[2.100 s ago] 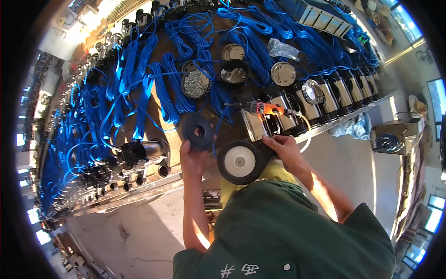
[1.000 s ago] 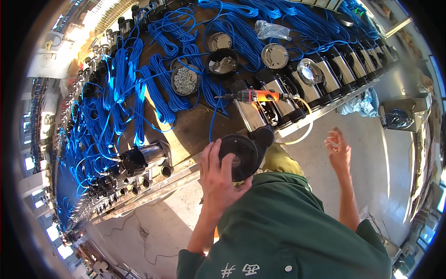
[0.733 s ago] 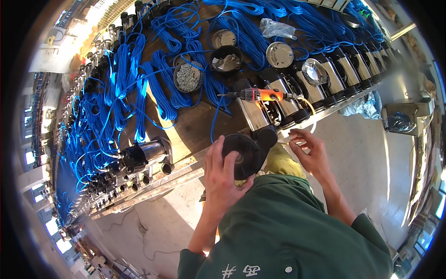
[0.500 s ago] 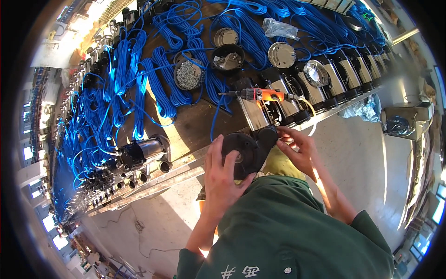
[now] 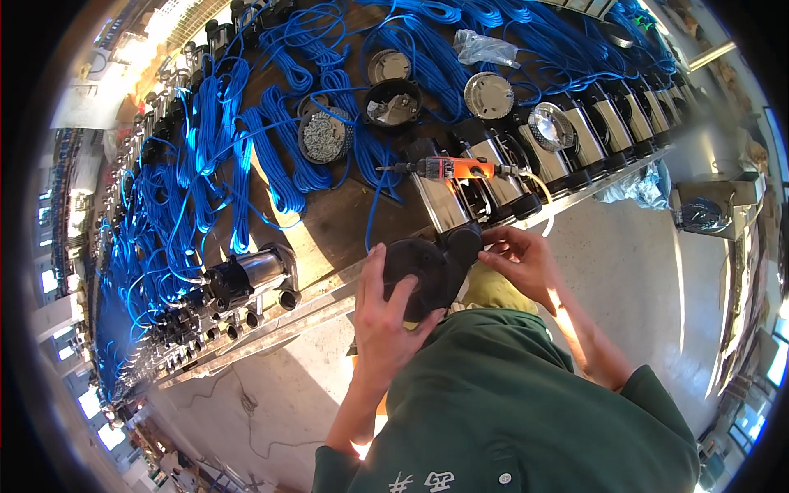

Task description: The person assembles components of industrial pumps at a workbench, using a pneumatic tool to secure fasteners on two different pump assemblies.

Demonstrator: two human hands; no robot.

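Observation:
A black, round pump casing (image 5: 421, 267) with a rounded side outlet (image 5: 462, 243) is at the table's near edge, just in front of my body. My left hand (image 5: 386, 316) wraps round its left and near side, with a finger lying over its flat face. The fingers of my right hand (image 5: 522, 261) are pinched against the outlet's right edge; anything small between them is hidden. Beyond the casing, a silver pump body (image 5: 441, 201) lies on the table. An orange-and-black power screwdriver (image 5: 452, 168) rests across the pump bodies, its bit pointing left.
Blue cable coils (image 5: 283, 181) cover much of the table. A bowl of small screws (image 5: 325, 135), a black pot (image 5: 393, 103) and perforated metal discs (image 5: 488, 95) stand behind the screwdriver. More silver pumps (image 5: 588, 135) line the right edge; another pump (image 5: 251, 275) lies at left.
The whole scene has shifted slightly left in view. The casing has tilted a little in my hands, and the pale spot at its centre no longer shows clearly. Both hands keep their places on it.

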